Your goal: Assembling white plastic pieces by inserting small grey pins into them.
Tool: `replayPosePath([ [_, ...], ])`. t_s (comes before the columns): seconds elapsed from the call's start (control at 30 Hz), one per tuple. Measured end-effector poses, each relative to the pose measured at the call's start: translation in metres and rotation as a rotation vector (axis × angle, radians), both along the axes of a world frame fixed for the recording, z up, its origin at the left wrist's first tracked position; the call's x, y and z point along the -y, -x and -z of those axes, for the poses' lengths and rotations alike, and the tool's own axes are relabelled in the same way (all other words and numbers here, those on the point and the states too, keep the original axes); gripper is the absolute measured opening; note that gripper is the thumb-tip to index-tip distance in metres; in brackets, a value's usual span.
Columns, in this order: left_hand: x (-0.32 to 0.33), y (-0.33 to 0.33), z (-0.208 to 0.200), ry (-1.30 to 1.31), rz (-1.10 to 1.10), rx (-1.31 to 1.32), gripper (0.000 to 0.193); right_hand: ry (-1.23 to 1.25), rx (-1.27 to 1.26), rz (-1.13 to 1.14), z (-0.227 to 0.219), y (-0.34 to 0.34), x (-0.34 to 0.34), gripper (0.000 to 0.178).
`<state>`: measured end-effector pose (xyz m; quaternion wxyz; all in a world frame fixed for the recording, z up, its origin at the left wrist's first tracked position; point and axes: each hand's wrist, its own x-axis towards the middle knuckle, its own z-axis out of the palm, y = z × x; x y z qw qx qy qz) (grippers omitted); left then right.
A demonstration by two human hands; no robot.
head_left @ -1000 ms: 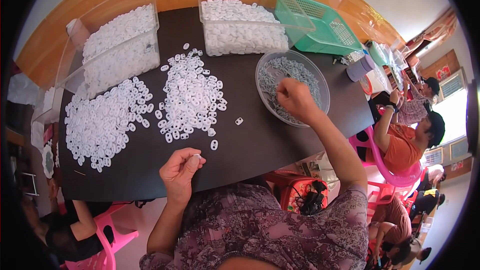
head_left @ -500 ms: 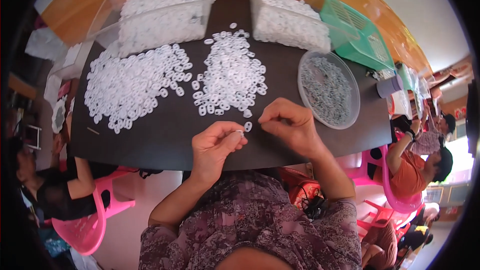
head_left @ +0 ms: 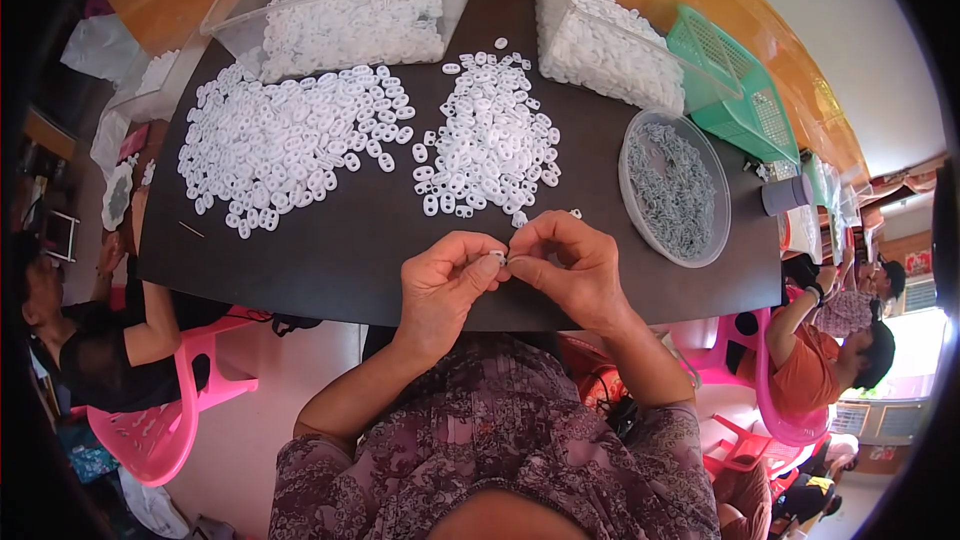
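Note:
Over the near part of the dark table, my hands meet at their fingertips. My left hand (head_left: pixel 450 280) pinches a small white plastic piece (head_left: pixel 497 256) between thumb and fingers. Against that piece, my right hand (head_left: pixel 572 275) has its thumb and forefinger pressed together; anything they hold is too small to make out. Just beyond my hands lies a heap of white oval pieces with holes (head_left: pixel 488 140). One loose white piece (head_left: pixel 519 219) rests by my right fingers. To the right stands a round clear tub (head_left: pixel 634 202) of small grey metal parts (head_left: pixel 680 185).
A wider white heap (head_left: pixel 285 145) spreads at the left. Behind are two clear bins, one left (head_left: pixel 235 22) and one right (head_left: pixel 705 83), filled with white pieces. A green basket (head_left: pixel 745 105) and a grey cup (head_left: pixel 786 194) stand right. People sit on pink chairs at both sides.
My right hand has come leftward, and its fingertips now meet the white piece in my left hand. A loose white piece near my fingers is now out of sight. The view has shifted slightly.

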<state>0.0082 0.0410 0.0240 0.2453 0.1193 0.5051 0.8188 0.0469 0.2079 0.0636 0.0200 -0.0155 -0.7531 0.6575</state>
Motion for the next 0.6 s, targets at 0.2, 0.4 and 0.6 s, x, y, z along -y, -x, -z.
replayPosePath([
  [0.2, 0.0011, -0.0002, 0.0005, 0.020, 0.002, 0.002, 0.015, -0.055, -0.016, 0.015, 0.0045, 0.0014, -0.0008, 0.017],
  [0.4, 0.0007, -0.0014, 0.0017, 0.013, -0.011, 0.004, 0.014, -0.078, 0.001, 0.002, 0.0059, -0.0001, -0.0007, 0.018],
  [0.6, 0.0021, -0.0011, 0.0055, 0.030, -0.024, 0.005, 0.015, -0.059, 0.006, 0.006, 0.0060, 0.0019, 0.0028, 0.017],
])
